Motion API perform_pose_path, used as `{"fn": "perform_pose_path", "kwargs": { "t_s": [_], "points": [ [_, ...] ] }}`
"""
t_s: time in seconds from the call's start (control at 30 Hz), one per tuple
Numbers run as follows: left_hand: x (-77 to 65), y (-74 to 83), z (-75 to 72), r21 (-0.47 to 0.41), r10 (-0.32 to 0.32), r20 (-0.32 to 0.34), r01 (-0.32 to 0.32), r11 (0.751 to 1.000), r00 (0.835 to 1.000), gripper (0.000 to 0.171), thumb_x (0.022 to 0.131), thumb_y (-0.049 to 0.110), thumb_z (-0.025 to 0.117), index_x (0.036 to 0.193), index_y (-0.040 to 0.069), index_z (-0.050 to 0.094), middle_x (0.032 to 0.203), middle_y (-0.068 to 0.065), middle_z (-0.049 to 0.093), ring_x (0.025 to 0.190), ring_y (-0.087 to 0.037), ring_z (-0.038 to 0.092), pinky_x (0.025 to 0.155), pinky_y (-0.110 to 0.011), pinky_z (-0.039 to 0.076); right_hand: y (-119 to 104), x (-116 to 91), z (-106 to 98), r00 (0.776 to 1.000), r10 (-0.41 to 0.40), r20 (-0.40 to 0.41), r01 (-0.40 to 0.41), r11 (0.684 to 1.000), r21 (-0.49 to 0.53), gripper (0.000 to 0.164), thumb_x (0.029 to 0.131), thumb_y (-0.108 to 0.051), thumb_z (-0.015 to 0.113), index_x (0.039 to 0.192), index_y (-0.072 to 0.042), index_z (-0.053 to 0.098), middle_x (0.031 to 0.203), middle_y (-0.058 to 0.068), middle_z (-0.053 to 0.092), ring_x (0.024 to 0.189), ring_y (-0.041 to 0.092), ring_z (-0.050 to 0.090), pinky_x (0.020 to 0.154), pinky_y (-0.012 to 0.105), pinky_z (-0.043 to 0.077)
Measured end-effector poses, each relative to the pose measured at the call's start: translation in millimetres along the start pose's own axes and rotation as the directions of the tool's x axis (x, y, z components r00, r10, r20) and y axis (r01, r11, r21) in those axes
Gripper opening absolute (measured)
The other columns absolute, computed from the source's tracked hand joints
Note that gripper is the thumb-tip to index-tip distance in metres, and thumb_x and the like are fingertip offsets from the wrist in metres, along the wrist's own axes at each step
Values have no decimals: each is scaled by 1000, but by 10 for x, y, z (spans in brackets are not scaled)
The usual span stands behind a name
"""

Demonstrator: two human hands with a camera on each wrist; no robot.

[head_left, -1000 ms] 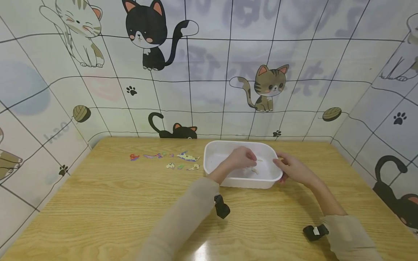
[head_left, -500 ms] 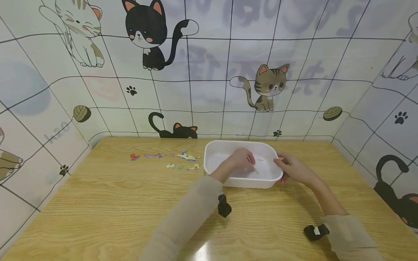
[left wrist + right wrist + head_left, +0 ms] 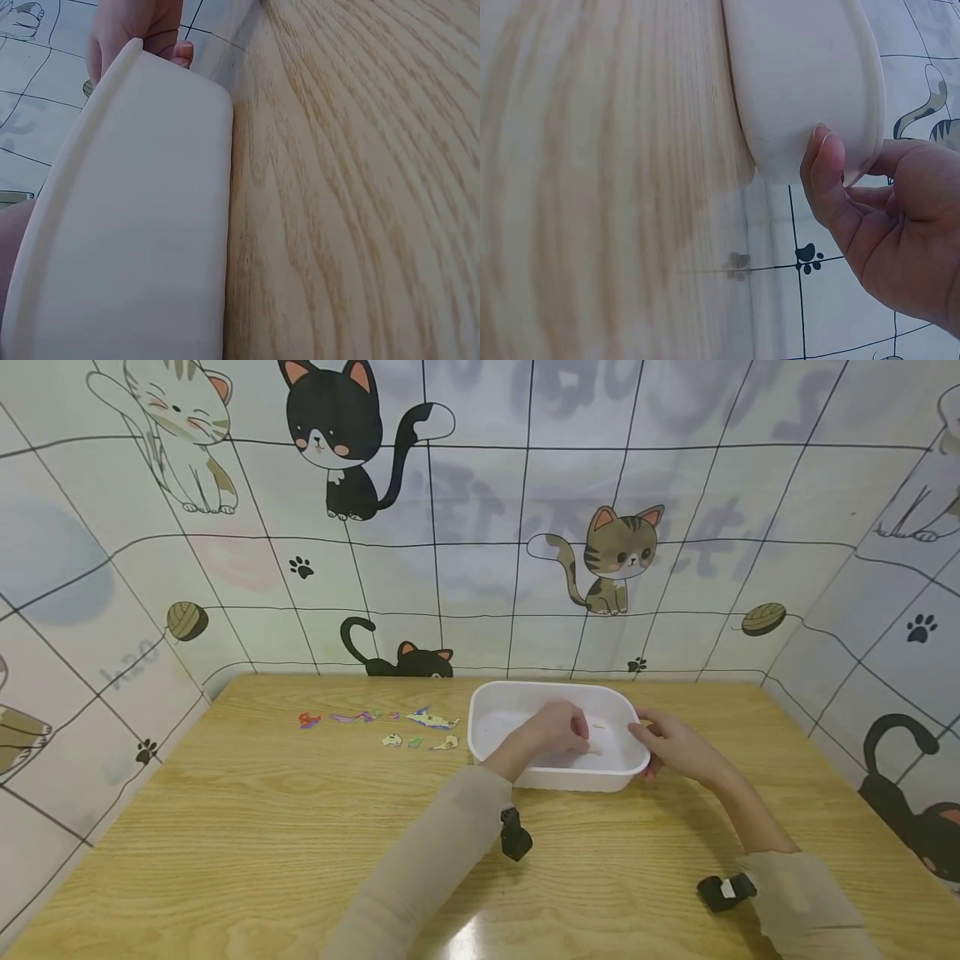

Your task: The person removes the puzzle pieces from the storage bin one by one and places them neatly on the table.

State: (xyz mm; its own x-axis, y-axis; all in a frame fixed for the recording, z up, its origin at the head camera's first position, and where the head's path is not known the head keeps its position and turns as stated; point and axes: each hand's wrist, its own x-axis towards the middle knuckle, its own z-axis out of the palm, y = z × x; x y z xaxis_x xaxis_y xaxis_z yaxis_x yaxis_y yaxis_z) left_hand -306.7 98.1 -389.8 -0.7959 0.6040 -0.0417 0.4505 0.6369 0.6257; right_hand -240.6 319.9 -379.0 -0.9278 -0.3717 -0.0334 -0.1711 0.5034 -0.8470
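A white plastic tub stands on the wooden table. My left hand reaches into it over the near rim, fingers curled, with a small thin cream-coloured piece at the fingertips near the tub's floor. Another thin pale piece lies on the floor of the tub, farther back. With the thumb on the rim and the fingers underneath, my right hand grips the right end of the tub. The right wrist view shows this right hand at the tub's corner; in the left wrist view the tub's wall hides most of the left hand.
Left of the tub lie several small flat cut-out pieces: a red one, a long purple one, a large yellow-and-blue one, a green one and pale ones. A cloth with printed cats surrounds the table's back and sides.
My left hand has lowered into the tub, and its fingertips have reached the cream-coloured piece, which has shifted slightly right and back. The right hand keeps its hold on the tub.
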Motion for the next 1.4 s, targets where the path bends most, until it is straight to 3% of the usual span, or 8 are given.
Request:
{"fn": "perform_pose_path", "kwargs": {
  "t_s": [0.2, 0.73, 0.97, 1.2, 1.4],
  "points": [
    [-1, -3, 0, -164, 14, 11, -12, 986, 1000, 12, 89, 4, 74, 85, 6, 64, 66, 2, 62, 58, -8, 60, 59, -16, 46, 1, 4, -7, 1000, -14, 12, 14, 1000, 16, 48, 110, -14, 42, 143, 18, 29, 80, 16, 64, 57, 19, 64, 54, 36, 58],
    [-34, 18, -37, -270, -34, -30, 25, 962, 999, 7, 86, 4, 80, 81, 5, 74, 68, -1, 71, 61, -9, 69, 61, -15, 51, -29, 7, -11, 1000, -10, 10, 10, 1000, 4, 49, 110, -14, 42, 144, 18, 27, 82, 17, 64, 57, 20, 64, 55, 35, 58],
    [-65, 44, -72, -323, -46, -20, 37, 946, 999, 7, 88, 4, 78, 81, 4, 76, 65, 2, 70, 59, -6, 67, 61, -16, 52, -57, -2, -7, 1000, -12, 7, 12, 1000, -9, 49, 110, -13, 42, 145, 18, 27, 82, 15, 64, 58, 20, 64, 55, 35, 58],
    [-65, 18, -56, -359, -78, -31, 62, 931, 996, 4, 86, 4, 80, 84, 3, 77, 70, 0, 71, 65, -10, 69, 64, -21, 55, -55, -11, -6, 1000, -7, 5, 7, 1000, -12, 44, 110, -13, 42, 140, 17, 32, 79, 17, 64, 57, 20, 64, 55, 38, 58],
    [-71, -5, -53, -424, -73, -47, 46, 904, 996, 5, 86, 5, 80, 89, 1, 78, 72, -1, 73, 66, -10, 69, 64, -21, 56, -45, -15, 6, 1000, 0, 3, 0, 1000, -16, 42, 110, -14, 43, 138, 16, 34, 78, 14, 63, 57, 21, 64, 55, 38, 59]
  ]
}}
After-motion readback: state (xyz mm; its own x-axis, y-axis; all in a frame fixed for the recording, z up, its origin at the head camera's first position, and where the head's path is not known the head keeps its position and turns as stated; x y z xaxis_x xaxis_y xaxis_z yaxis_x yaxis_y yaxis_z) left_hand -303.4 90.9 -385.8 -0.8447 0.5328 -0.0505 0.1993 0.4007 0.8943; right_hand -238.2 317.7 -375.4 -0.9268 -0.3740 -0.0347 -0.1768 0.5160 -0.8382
